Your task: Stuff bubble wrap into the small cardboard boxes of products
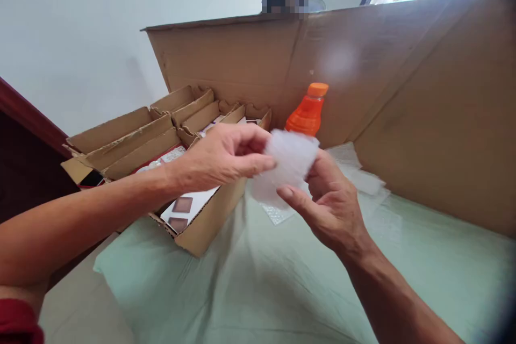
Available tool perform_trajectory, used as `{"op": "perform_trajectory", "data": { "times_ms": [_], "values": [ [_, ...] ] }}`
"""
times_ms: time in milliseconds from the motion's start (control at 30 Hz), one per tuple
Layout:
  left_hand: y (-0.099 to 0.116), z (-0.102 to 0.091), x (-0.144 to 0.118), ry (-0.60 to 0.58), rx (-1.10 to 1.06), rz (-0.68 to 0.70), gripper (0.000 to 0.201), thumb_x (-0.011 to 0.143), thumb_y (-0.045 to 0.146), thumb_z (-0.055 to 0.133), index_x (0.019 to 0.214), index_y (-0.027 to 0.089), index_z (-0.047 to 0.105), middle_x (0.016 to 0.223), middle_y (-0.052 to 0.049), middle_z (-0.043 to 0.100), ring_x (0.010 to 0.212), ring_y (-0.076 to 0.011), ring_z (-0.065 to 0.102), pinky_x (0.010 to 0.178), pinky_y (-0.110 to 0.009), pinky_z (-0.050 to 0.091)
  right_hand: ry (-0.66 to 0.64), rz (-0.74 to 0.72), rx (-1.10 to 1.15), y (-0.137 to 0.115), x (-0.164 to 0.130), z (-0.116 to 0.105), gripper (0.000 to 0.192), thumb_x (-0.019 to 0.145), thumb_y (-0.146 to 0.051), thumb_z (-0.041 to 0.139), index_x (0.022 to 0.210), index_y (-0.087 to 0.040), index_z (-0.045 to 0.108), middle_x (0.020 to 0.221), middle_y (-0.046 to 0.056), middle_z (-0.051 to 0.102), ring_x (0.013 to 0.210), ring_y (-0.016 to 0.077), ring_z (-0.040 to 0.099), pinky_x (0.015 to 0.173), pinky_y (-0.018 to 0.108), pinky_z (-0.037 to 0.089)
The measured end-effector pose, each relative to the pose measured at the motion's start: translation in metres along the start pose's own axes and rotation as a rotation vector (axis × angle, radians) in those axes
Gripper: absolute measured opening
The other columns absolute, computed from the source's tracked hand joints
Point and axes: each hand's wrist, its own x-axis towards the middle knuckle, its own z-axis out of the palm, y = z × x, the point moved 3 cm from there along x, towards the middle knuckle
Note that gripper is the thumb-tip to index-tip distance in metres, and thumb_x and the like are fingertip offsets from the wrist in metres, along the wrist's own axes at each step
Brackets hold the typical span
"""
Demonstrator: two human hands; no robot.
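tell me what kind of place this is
Likely a home packing spot: both hands, left hand and right hand, hold a bubble wrap piece above a cloth-covered table, beside an open cardboard box and a large cardboard sheet.

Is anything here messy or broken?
A little. The open cardboard box hangs over the edge of the green cloth, its flaps bent and ragged. Clear wrap pieces lie scattered by the orange bottle. Both hands, left hand and right hand, hold a bubble wrap bundle.

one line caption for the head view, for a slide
Both hands, left hand and right hand, hold a bubble wrap piece over a green cloth, by an open carton.
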Motion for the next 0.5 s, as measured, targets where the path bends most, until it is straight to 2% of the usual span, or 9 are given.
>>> {"op": "perform_trajectory", "data": {
  "times_ms": [33, 67, 100, 167, 233, 267, 300, 400, 500],
  "values": [
    [-0.001, 0.004, 0.002, -0.043, -0.021, 0.0, 0.026, 0.08, 0.032, 0.071, 0.103, 0.02, 0.072, 0.096, -0.004, 0.075, 0.085, -0.0178, 0.07, 0.072, -0.029, 0.057, 0.05, 0.01, 0.031, 0.003, 0.003, 0.0, 0.051, 0.089, -0.049, 0.069, 0.136, -0.035, 0.055, 0.121, 0.003, 0.07, 0.104, 0.0238, 0.069, 0.088, 0.043, 0.059],
    [-0.004, -0.001, 0.003, -0.022, -0.012, 0.004, 0.032, 0.081, 0.033, 0.07, 0.11, 0.02, 0.07, 0.098, -0.004, 0.075, 0.087, -0.018, 0.07, 0.074, -0.029, 0.057, 0.117, 0.039, 0.045, 0.014, 0.007, -0.006, 0.047, 0.088, -0.047, 0.071, 0.132, -0.033, 0.058, 0.118, 0.003, 0.071, 0.1, 0.023, 0.07, 0.086, 0.042, 0.06],
    [-0.009, -0.014, 0.002, 0.06, 0.03, 0.015, 0.037, 0.082, 0.033, 0.07, 0.117, 0.021, 0.068, 0.1, -0.004, 0.075, 0.089, -0.0179, 0.07, 0.076, -0.029, 0.057, 0.187, 0.086, 0.05, 0.032, 0.01, -0.017, 0.045, 0.088, -0.046, 0.071, 0.128, -0.031, 0.06, 0.116, 0.003, 0.071, 0.097, 0.0225, 0.07, 0.084, 0.041, 0.06],
    [-0.023, -0.057, 0.001, 0.323, 0.201, 0.013, 0.04, 0.083, 0.033, 0.068, 0.121, 0.021, 0.067, 0.103, -0.004, 0.075, 0.091, -0.0176, 0.069, 0.082, -0.03, 0.056, 0.295, 0.216, 0.0, 0.084, 0.016, -0.049, 0.044, 0.088, -0.046, 0.069, 0.126, -0.026, 0.06, 0.113, 0.007, 0.072, 0.093, 0.0236, 0.07, 0.077, 0.039, 0.06],
    [-0.043, -0.109, 0.004, 0.56, 0.439, -0.05, 0.034, 0.081, 0.031, 0.066, 0.113, 0.019, 0.072, 0.104, -0.005, 0.075, 0.091, -0.0177, 0.067, 0.086, -0.031, 0.053, 0.348, 0.347, -0.32, 0.14, 0.019, -0.082, 0.04, 0.09, -0.045, 0.064, 0.123, -0.023, 0.06, 0.105, 0.012, 0.072, 0.089, 0.027, 0.07, 0.071, 0.04, 0.057],
    [-0.056, -0.133, 0.009, 0.616, 0.552, -0.117, 0.031, 0.081, 0.029, 0.063, 0.108, 0.016, 0.073, 0.103, -0.006, 0.075, 0.089, -0.0179, 0.066, 0.086, -0.031, 0.052, 0.343, 0.381, -0.584, 0.164, 0.02, -0.094, 0.043, 0.087, -0.047, 0.068, 0.122, -0.023, 0.06, 0.105, 0.015, 0.071, 0.094, 0.0306, 0.069, 0.074, 0.044, 0.055],
    [-0.069, -0.154, 0.017, 0.649, 0.641, -0.195, 0.029, 0.077, 0.027, 0.061, 0.101, 0.015, 0.075, 0.097, -0.005, 0.075, 0.083, -0.0174, 0.064, 0.082, -0.03, 0.052, 0.375, 0.4, -0.671, 0.186, 0.019, -0.102, 0.05, 0.08, -0.045, 0.076, 0.121, -0.021, 0.061, 0.112, 0.021, 0.068, 0.104, 0.039, 0.066, 0.081, 0.054, 0.051],
    [-0.11, -0.195, 0.05, 0.566, 0.76, -0.364, 0.032, 0.07, 0.021, 0.058, 0.095, 0.015, 0.076, 0.083, -0.002, 0.074, 0.076, -0.0168, 0.061, 0.077, -0.028, 0.049, 0.339, 0.38, -0.826, 0.226, 0.008, -0.098, 0.041, 0.081, -0.044, 0.073, 0.116, -0.023, 0.063, 0.118, 0.024, 0.066, 0.112, 0.0472, 0.06, 0.086, 0.064, 0.042],
    [-0.144, -0.205, 0.081, 0.382, 0.813, -0.485, 0.026, 0.065, 0.022, 0.061, 0.086, 0.017, 0.076, 0.065, 0.005, 0.068, 0.07, -0.0131, 0.056, 0.073, -0.024, 0.045, 0.226, 0.343, -0.938, 0.244, -0.006, -0.074, 0.032, 0.096, -0.042, 0.048, 0.117, -0.024, 0.064, 0.108, 0.02, 0.07, 0.103, 0.0409, 0.064, 0.084, 0.06, 0.043]
  ]
}}
